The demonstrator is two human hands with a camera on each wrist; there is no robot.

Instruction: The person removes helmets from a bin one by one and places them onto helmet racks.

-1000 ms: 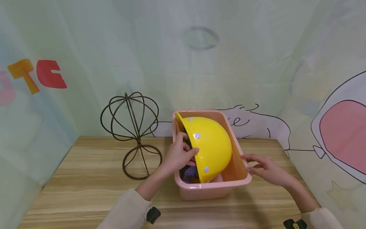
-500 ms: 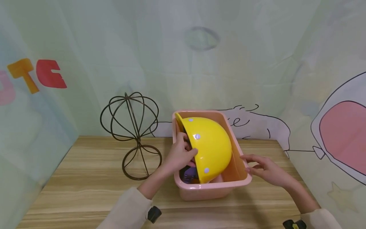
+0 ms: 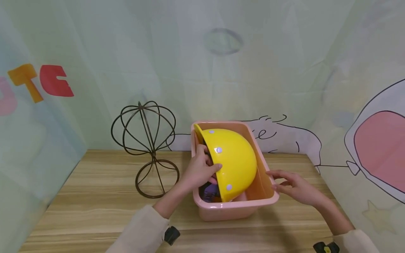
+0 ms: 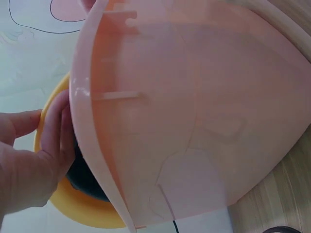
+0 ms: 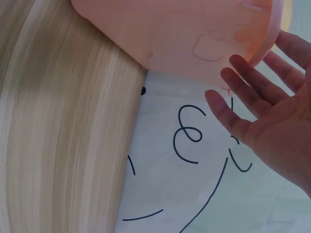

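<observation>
A yellow helmet (image 3: 235,161) with pale rivets lies tipped on its side in a pink plastic bin (image 3: 235,205), its opening towards the left. My left hand (image 3: 198,168) grips the helmet's edge, thumb on the outer shell and the other fingers inside the opening. Seen from the left wrist, the left hand (image 4: 34,155) reaches past the bin's rim, and dark lining (image 4: 87,177) shows within the helmet. My right hand (image 3: 294,186) rests its fingertips on the bin's right rim. Its fingers look nearly straight in the right wrist view, by the pink bin wall (image 5: 194,39).
A dark wire stand (image 3: 153,154) with a round cage top stands left of the bin. Purple and dark things (image 3: 210,192) lie under the helmet, partly hidden. The wooden table (image 3: 104,207) backs onto a printed cloth (image 3: 177,70).
</observation>
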